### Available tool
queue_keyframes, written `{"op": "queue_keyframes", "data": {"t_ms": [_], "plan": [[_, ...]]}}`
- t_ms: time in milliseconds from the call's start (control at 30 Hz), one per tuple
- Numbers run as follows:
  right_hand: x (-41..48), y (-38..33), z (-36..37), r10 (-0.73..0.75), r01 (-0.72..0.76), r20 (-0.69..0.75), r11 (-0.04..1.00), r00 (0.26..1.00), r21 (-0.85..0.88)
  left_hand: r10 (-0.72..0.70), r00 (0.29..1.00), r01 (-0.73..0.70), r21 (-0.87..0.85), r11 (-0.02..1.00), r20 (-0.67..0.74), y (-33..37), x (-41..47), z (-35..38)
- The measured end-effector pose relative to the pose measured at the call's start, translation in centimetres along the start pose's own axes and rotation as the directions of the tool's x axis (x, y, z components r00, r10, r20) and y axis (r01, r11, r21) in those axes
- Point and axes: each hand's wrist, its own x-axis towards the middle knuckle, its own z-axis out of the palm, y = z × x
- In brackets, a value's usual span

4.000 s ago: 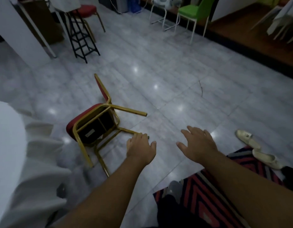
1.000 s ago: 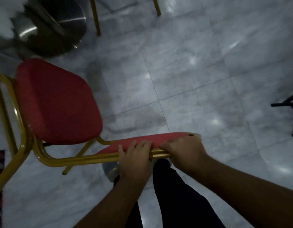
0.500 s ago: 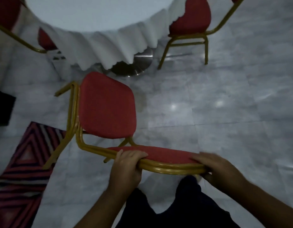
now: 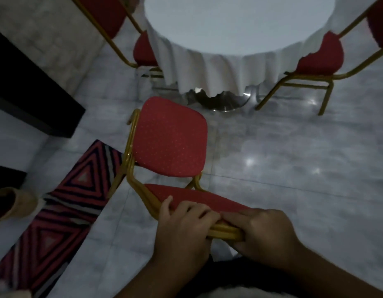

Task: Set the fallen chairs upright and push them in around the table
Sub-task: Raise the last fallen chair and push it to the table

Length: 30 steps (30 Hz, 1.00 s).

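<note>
I see a pale grey marble-tiled floor [image 4: 293,147], glossy, with small light reflections. At the top stands a round table draped in a white cloth [image 4: 225,35] that hangs in soft folds with a scalloped hem; a shiny round metal base [image 4: 220,102] shows beneath it.

Two upright chairs with red padded seats and gold metal tube frames are tucked at the table: one at upper left [image 4: 141,50] and one at upper right [image 4: 319,59], each seat partly under the cloth.

A third red upholstered chair with a gold tubular frame [image 4: 169,138] stands upright in the middle of the view, just short of the table, its seat facing the cloth. The seat fabric is dotted with a fine pattern and has rounded corners.

To the left lies a striped rug of red, black and grey nested triangles [image 4: 63,203], and beyond it a dark block-shaped piece of furniture [image 4: 31,100]. A tan slipper-like object [image 4: 16,203] sits at the left edge; I cannot tell exactly what it is.

My left hand [image 4: 182,226] and right hand [image 4: 266,231] both grasp the top rail of the chair back, side by side and touching. The left fingers [image 4: 199,211] curl over the red padding with the thumb up; the right hand wraps around the gold tube.
</note>
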Motion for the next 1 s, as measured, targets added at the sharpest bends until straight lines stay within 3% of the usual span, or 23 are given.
{"op": "queue_keyframes", "data": {"t_ms": [133, 300, 467, 833, 1000], "plan": [[0.8, -0.6, 1.4, 0.012, 0.011, -0.138, 0.986, 0.990, 0.167, -0.026, 1.000, 0.028, 0.170, 0.985, -0.015, -0.4, 0.4, -0.6], [-1.6, 3.8, 2.9, 0.062, -0.045, -0.073, 0.974, 0.995, 0.220, 0.136, 0.989, -0.144, 0.191, 0.971, 0.053, 1.0, 1.9, -0.1], [-4.0, 6.5, 2.1, 0.112, -0.089, -0.077, 0.965, 0.991, 0.248, 0.220, 0.975, -0.217, 0.134, 0.967, -0.011, 3.7, 3.3, 1.6], [-8.7, 6.8, -3.6, 0.108, -0.091, -0.231, 0.993, 0.967, 0.081, 0.337, 0.924, -0.334, 0.046, 0.941, -0.182, 7.7, 3.8, 2.3], [-8.8, 5.2, -5.2, 0.134, -0.127, -0.277, 0.991, 0.952, 0.041, 0.348, 0.921, -0.351, 0.012, 0.936, -0.174, 7.2, 4.1, 1.0]]}}
